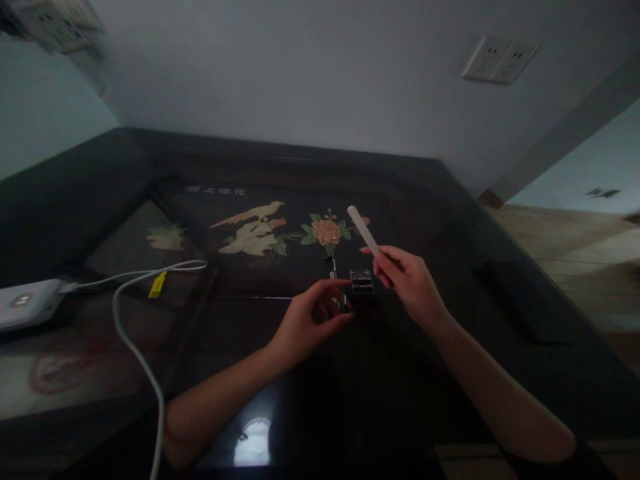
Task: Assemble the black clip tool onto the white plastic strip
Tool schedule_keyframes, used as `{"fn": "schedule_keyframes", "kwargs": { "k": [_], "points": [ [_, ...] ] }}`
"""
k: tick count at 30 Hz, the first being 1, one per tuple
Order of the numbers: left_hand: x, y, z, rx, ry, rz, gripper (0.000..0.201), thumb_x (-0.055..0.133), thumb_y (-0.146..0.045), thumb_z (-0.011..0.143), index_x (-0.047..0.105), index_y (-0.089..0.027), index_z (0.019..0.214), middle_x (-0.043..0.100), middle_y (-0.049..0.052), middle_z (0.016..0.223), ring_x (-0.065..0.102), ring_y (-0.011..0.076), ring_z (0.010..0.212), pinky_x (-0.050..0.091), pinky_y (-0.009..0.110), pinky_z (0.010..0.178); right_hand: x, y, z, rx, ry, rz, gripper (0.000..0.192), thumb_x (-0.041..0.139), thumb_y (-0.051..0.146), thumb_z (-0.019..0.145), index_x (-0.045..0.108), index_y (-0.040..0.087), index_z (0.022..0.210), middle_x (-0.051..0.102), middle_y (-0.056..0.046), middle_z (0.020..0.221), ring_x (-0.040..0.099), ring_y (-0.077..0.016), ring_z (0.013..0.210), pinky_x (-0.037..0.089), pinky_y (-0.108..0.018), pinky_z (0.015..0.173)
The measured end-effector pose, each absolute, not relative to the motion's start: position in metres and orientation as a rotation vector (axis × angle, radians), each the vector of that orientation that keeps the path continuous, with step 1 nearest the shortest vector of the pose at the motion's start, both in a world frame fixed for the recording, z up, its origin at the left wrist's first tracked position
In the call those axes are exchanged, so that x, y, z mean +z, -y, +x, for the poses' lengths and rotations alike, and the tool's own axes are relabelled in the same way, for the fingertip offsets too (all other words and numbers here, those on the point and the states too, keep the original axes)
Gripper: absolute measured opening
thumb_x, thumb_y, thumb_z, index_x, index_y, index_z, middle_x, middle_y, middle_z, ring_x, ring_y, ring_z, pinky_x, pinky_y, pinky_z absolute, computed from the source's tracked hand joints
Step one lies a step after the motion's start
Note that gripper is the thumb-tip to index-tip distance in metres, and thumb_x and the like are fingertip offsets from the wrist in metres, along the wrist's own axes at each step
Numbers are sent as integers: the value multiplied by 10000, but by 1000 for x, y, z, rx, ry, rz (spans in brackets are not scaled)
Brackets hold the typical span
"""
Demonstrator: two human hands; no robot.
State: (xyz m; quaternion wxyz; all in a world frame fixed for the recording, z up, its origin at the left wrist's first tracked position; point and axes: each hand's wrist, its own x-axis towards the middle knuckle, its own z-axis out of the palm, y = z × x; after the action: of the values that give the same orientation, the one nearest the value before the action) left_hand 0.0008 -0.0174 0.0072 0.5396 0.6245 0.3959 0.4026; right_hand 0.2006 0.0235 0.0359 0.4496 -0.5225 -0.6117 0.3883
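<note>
Low over the dark tabletop, my left hand (313, 317) curls its thumb and fingers around a small shiny metal piece (334, 267). Its exact kind is too dim to make out, and the fingers partly cover it. Just right of those fingertips lies a small black case with a clear, sectioned top (361, 281). My right hand (407, 280) is closed on the lower end of a slim, flat white stick (363, 227), which tilts up and to the left. The stick's tip is raised above the table and apart from the case.
The glossy dark table (300, 157) bears an inlaid bird (250, 217) and flower picture. At left, a white box-shaped device (30, 303) has a white cable (135, 347) with a yellow tag (157, 285). A flat black object (520, 303) lies at right. Behind stands a wall with sockets (500, 60).
</note>
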Motion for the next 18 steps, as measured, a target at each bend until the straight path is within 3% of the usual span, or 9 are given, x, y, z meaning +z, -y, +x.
{"fn": "schedule_keyframes", "kwargs": {
  "k": [3,7,18],
  "points": [
    [7,11,1,954,-936,1282,479,732,-224,761,581,-161,1211,694,42,904,612,127,737,448,208,598,28,-5,218,1079,1418,-1385,298,564,363,909,702,164,1082,468,41,641,391,-50,442,261,-228,409],
    [6,8,-1,946,-942,1202,455,748,-187,745,606,-170,1178,687,22,870,610,116,741,462,205,629,21,12,221,1238,1250,-1429,358,583,379,886,623,204,1196,512,25,711,442,-74,504,333,-208,432],
    [4,22,8,850,-1024,1507,392,730,-177,757,631,-195,1136,616,-42,717,563,86,578,456,183,535,31,37,194,1487,1452,-1400,188,641,368,829,648,196,902,464,49,629,427,-103,556,354,-217,504]
  ]
}}
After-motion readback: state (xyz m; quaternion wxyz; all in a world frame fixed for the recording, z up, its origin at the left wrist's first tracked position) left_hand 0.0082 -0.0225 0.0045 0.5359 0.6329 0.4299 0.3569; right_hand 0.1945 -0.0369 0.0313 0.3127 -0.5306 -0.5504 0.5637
